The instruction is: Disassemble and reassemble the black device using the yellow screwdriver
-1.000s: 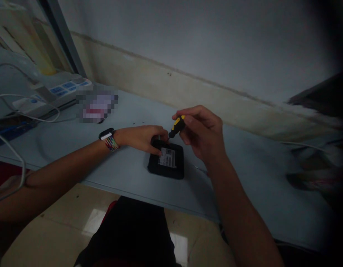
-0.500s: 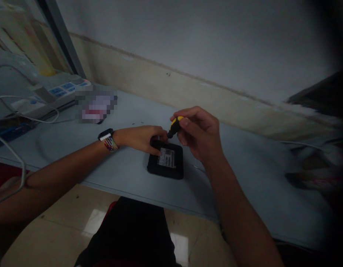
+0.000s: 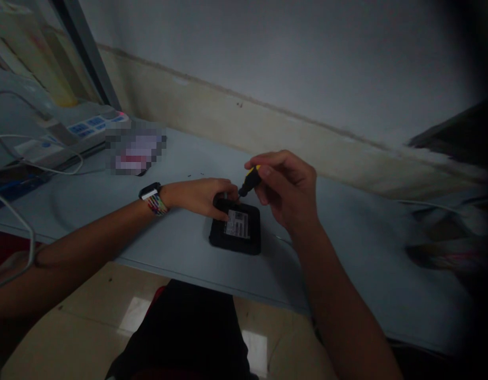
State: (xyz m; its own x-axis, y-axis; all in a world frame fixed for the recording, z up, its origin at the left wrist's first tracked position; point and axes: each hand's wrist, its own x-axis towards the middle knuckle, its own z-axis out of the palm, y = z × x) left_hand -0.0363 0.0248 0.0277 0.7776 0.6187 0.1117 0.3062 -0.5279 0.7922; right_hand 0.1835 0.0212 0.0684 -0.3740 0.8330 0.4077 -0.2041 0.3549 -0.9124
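Note:
A black, square-looking box (image 3: 234,244) with a printed white label (image 3: 237,224) lies on the grey tabletop (image 3: 180,243). My left hand (image 3: 208,196) grips its far left side, thumb on top near the label and fingers along the back edge. In my right hand (image 3: 285,184) is a short black-and-yellow screwdriver (image 3: 250,182), pinched between thumb and fingers. It slants down and left, its tip at the box's far edge by my left fingertips. Whether the tip sits in a screw cannot be made out. Two tiny dark pieces, perhaps screws (image 3: 189,175), lie beyond my left hand.
At the left stand a white power strip (image 3: 89,129) with cables and a pixelated phone-like object (image 3: 135,153). A pale wall (image 3: 268,63) bounds the table's back. Blurred dark items (image 3: 446,248) lie at the right. A thin white cable (image 3: 430,205) runs there.
My right hand has shifted slightly right and turned a little round the screwdriver, hiding more of its yellow part. My left hand and the box stay in place.

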